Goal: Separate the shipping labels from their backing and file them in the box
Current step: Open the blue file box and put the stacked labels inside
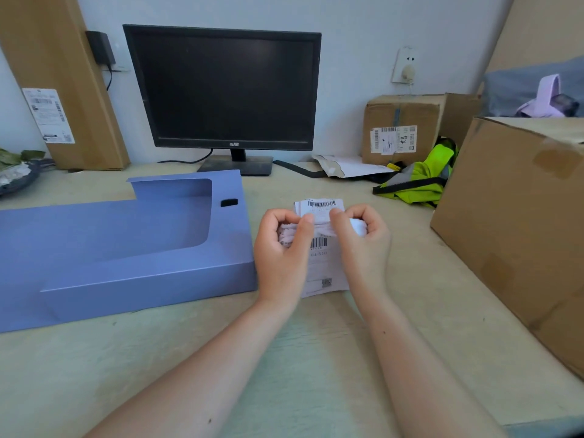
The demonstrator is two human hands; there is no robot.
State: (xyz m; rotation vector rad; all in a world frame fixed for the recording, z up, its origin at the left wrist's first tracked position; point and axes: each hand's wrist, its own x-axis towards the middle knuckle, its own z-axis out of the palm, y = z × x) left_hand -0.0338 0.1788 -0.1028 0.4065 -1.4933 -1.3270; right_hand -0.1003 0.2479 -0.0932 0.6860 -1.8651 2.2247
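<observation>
Now both hands pinching labels (pixel 320 216) above desk (pixel 284 358): left hand (pixel 282 248), right hand (pixel 360 238), fingers curling tight; blue box (pixel 132 248) lying just beside left hand.

The shipping labels (pixel 320 245) at frame centre are white with black barcode stripes and a small black square code, and the file box (pixel 132 248) at left is uniform periwinkle blue with one black slot. The surface (pixel 284 358) is pale beige-green, the monitor (pixel 221 90) at upper centre is black, and the wall (pixel 363 26) is pale blue-white. The cardboard boxes (pixel 518 216) at right are plain brown, one bearing a white label printed in black, and the vest (pixel 420 175) beside them is fluorescent yellow-green with grey and black bands.
</observation>
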